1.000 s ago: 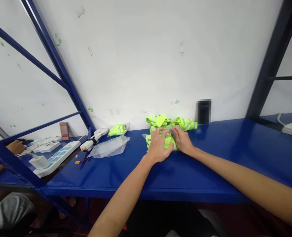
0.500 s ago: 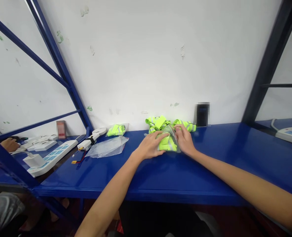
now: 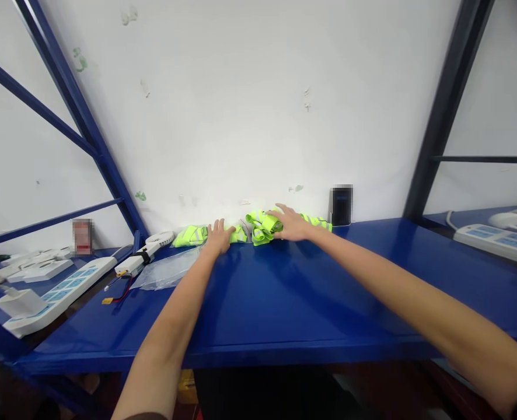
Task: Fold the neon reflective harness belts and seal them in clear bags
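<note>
My left hand [image 3: 219, 236] lies at the back of the table with its fingers spread, resting over a clear bag holding a folded neon-yellow reflective vest [image 3: 240, 233]. Just to its left sits another folded reflective vest [image 3: 191, 235], against the wall. My right hand [image 3: 291, 224] is closed around the right side of a loosely rolled reflective vest [image 3: 261, 226] with silver stripes. Behind that hand, a further rolled reflective vest [image 3: 320, 222] lies along the wall, partly covered.
Flat clear plastic bags [image 3: 166, 270] lie left of my left arm. Beside them are a white handheld fan [image 3: 160, 238] and a white pack with wires [image 3: 132, 262]. Power strips [image 3: 61, 298] stand left and right. A dark pixelated object [image 3: 341, 205] leans on the wall.
The bagged vest has moved from the middle of the table back to the wall. My left hand has followed it, and my right hand has shifted onto the loose rolled vest.
</note>
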A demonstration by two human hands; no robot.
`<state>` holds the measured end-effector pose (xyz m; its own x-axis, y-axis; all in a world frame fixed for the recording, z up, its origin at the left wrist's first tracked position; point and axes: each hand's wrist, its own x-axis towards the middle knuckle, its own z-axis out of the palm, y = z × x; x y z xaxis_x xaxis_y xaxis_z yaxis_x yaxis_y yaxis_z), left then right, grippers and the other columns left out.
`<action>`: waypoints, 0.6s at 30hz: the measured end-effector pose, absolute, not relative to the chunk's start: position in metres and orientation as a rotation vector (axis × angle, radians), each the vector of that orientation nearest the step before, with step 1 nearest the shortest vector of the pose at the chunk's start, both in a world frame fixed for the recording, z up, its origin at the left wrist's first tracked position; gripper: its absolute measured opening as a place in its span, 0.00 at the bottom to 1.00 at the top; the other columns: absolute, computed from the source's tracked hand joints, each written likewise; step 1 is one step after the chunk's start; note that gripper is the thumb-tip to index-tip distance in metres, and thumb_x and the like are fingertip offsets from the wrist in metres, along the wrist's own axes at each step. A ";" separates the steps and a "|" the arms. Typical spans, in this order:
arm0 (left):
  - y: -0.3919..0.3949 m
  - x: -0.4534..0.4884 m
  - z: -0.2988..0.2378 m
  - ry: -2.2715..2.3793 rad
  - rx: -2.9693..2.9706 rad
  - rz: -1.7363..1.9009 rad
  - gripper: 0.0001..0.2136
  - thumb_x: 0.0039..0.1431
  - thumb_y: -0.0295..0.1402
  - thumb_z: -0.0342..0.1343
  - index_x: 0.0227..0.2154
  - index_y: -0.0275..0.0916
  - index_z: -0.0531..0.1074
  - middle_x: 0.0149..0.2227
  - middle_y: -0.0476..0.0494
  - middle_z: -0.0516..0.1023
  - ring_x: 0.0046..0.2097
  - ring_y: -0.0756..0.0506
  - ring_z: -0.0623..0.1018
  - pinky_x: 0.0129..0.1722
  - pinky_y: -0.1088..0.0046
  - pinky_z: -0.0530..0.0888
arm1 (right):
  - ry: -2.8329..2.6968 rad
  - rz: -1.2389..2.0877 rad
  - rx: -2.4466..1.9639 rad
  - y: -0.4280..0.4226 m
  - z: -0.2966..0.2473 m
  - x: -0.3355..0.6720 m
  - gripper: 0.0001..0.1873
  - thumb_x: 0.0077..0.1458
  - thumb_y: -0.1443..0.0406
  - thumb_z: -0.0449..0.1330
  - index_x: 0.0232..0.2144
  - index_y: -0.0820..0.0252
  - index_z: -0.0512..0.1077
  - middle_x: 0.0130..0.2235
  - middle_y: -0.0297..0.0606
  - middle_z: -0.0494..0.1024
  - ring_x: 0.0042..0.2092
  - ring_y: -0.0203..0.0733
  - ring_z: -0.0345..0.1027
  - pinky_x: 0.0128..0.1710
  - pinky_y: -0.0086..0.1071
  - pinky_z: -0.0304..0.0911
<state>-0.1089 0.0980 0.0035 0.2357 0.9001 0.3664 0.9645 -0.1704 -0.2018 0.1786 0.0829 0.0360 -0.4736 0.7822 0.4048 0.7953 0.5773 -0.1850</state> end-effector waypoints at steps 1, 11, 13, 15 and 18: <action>0.097 -0.104 -0.001 -1.707 -2.109 -0.247 0.22 0.53 0.23 0.51 0.52 0.43 0.69 0.64 0.34 0.57 0.66 0.31 0.55 0.61 0.44 0.53 | -2.389 -0.008 -1.314 0.087 0.033 0.176 0.43 0.46 0.58 0.66 0.63 0.49 0.57 0.68 0.48 0.47 0.66 0.65 0.45 0.59 0.54 0.52; 0.054 -0.067 -0.003 -1.581 -2.325 -0.846 0.11 0.60 0.30 0.46 0.39 0.41 0.74 0.39 0.42 0.78 0.45 0.41 0.74 0.50 0.62 0.66 | -1.986 0.231 -1.090 0.106 0.036 0.178 0.26 0.49 0.59 0.66 0.50 0.57 0.69 0.49 0.45 0.75 0.43 0.51 0.72 0.45 0.45 0.67; 0.048 -0.069 -0.009 -1.575 -2.398 -0.886 0.11 0.59 0.29 0.46 0.37 0.40 0.74 0.34 0.44 0.78 0.39 0.43 0.75 0.46 0.65 0.67 | -1.712 0.443 -1.045 0.103 0.055 0.180 0.26 0.48 0.58 0.66 0.48 0.59 0.69 0.49 0.47 0.75 0.39 0.48 0.73 0.38 0.43 0.70; 0.044 -0.072 -0.016 -1.556 -2.478 -0.898 0.10 0.58 0.28 0.47 0.37 0.39 0.74 0.29 0.45 0.77 0.33 0.45 0.75 0.41 0.68 0.68 | -1.483 0.665 -0.903 0.097 0.076 0.181 0.25 0.46 0.60 0.67 0.46 0.59 0.68 0.44 0.45 0.77 0.36 0.46 0.73 0.31 0.39 0.70; 0.041 -0.073 -0.026 -1.523 -2.545 -0.991 0.09 0.58 0.27 0.47 0.38 0.39 0.72 0.26 0.47 0.75 0.29 0.45 0.73 0.35 0.69 0.66 | -1.350 0.828 -0.687 0.083 0.100 0.185 0.22 0.44 0.62 0.68 0.43 0.56 0.69 0.38 0.38 0.78 0.33 0.42 0.73 0.29 0.37 0.70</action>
<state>-0.0731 0.0409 -0.0263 0.3249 0.7880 0.5229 0.7971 -0.5257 0.2969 0.1850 0.0829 0.1001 0.0282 0.8335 0.5518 -0.1147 0.5511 -0.8265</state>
